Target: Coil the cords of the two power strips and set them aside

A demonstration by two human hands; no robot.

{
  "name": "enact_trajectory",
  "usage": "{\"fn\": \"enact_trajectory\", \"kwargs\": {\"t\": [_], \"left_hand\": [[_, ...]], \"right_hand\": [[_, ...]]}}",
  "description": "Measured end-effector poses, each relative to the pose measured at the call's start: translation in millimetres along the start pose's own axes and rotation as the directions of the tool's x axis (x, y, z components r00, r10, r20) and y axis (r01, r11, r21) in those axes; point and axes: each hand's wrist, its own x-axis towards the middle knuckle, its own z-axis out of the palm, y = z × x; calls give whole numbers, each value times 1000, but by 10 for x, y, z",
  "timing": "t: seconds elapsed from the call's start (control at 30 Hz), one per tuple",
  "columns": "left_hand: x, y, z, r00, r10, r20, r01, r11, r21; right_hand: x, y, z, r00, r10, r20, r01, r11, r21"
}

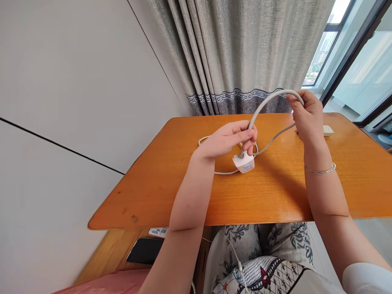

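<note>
A white electrical cord [265, 101] arches above the table between my two hands. My left hand [237, 136] is closed around it just above a white block-shaped end [246, 163] with a printed label; the exact kind of block cannot be made out. Up and to the right, my right hand [308, 110] pinches the cord at the end of the arch. From there a thinner-looking stretch runs back down to the left and lies in a loose loop on the wooden table [171, 179]. Partly hidden behind my right wrist is a small white block [328, 130].
A grey curtain [251, 49] hangs behind the table, with a window [324, 53] at the right. White wall panels [61, 94] border the left. Below the table's near edge lie a black phone [145, 250] and a white object with printed markings [158, 232]. A thin white cable [234, 249] crosses my lap.
</note>
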Motion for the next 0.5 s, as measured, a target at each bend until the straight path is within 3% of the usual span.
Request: {"fn": "enact_trajectory", "kwargs": {"t": [0.07,0.13,0.23,0.3,0.37,0.43,0.5], "left_hand": [[20,14,34,991,30,-130,-40,996,-79],[30,74,69,939,40,-341,-101,982,-162],[24,220,77,768,50,-639,-275,926,-258],[20,301,43,645,57,-762,-405,871,-278],[29,331,-12,537,76,-840,-515,818,-256],[52,302,-73,448,111,-887,-590,782,-200],[85,230,-124,385,157,-909,-620,774,-128]], "right_hand": [[6,18,4,999,49,-7,-49,999,-3],[-14,0,50,995,101,26,-100,995,-25],[-73,-46,155,940,238,245,-249,968,14],[-123,-69,235,847,292,444,-373,922,104],[-179,-82,329,778,271,566,-454,866,208],[-238,-93,445,769,245,591,-491,818,300],[-301,-110,573,788,273,552,-512,788,341]]}}
